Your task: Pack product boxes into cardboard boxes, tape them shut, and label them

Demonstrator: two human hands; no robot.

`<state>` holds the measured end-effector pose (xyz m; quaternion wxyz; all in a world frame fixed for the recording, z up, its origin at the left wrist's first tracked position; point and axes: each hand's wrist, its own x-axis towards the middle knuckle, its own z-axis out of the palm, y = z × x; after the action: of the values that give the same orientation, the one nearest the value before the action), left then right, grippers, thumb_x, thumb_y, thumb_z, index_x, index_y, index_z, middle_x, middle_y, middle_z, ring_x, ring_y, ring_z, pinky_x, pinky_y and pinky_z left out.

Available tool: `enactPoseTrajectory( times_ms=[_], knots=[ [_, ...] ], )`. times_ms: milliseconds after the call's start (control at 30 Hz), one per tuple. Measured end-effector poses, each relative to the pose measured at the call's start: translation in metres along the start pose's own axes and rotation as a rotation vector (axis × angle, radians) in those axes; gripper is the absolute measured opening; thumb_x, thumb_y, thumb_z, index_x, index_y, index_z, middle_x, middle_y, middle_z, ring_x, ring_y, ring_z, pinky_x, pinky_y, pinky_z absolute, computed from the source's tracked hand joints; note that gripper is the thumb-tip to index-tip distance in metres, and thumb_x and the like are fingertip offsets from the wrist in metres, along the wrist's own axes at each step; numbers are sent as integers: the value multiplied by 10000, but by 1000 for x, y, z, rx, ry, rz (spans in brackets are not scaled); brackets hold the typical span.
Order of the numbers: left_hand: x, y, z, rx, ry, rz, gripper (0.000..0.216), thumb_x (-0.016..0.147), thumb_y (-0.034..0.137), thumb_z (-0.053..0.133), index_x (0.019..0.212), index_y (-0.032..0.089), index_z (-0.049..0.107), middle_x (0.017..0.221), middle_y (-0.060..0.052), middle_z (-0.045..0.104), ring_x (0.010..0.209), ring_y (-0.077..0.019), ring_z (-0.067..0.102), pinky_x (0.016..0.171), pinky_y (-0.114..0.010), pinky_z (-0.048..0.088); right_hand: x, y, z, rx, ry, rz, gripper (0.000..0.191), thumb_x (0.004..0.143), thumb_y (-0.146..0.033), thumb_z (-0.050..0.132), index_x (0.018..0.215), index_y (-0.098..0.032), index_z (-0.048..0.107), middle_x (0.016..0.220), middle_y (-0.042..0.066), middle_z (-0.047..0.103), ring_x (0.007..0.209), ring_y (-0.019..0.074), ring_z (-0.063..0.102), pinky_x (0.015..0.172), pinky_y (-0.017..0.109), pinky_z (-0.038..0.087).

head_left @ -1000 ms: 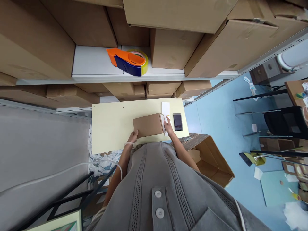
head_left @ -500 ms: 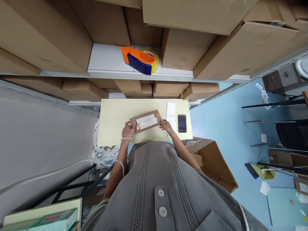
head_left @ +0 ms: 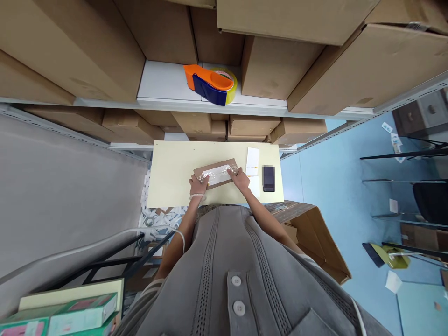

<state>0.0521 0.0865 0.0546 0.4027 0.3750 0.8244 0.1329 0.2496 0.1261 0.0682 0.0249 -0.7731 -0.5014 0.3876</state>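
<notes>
A flat brown cardboard parcel [head_left: 219, 173] is held at a slight tilt over the pale yellow table [head_left: 171, 172]. A white strip with shiny clear tape across it covers much of its upper face. My left hand [head_left: 199, 183], a bracelet at the wrist, grips the parcel's left end with the thumb on top. At the right end, my right hand [head_left: 240, 180] is closed on the edge, its thumb pressing on the tape; the fingers beneath are hidden. White paper slips [head_left: 252, 161] lie just right of the parcel, beside a dark phone-like device [head_left: 269, 178].
A tape dispenser [head_left: 212, 85] in orange and blue rests on the shelf [head_left: 161, 84] ahead, among cardboard boxes [head_left: 269, 67]. An open carton [head_left: 315, 238] stands below the table at right. Green-and-white boxes [head_left: 84, 310] are at lower left.
My right hand has gone from loosely spread fingers at the parcel's corner to a grip with its thumb on top. My left thumb now reaches further onto the face. The view has shifted slightly.
</notes>
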Motion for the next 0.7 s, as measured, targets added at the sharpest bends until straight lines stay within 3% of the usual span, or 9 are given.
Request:
enactPoseTrajectory(
  times_ms=[167, 700],
  knots=[
    [5, 3, -1, 12, -7, -7, 564, 867, 565, 503, 1272, 204, 352, 1363, -216, 422, 1198, -373, 546, 944, -512, 454, 6, -2, -1, -36, -12, -2, 583, 869, -717, 405, 1140, -209, 496, 1091, 153, 680, 1057, 339, 631, 885, 461, 451],
    [10, 5, 5, 11, 13, 27, 492, 903, 491, 484, 1268, 184, 364, 1369, -205, 424, 1132, -350, 595, 896, -457, 477, 14, -6, -3, -79, -17, 17, 509, 902, -648, 404, 1153, -222, 520, 1120, 131, 665, 1069, 320, 614, 893, 463, 457]
  ],
)
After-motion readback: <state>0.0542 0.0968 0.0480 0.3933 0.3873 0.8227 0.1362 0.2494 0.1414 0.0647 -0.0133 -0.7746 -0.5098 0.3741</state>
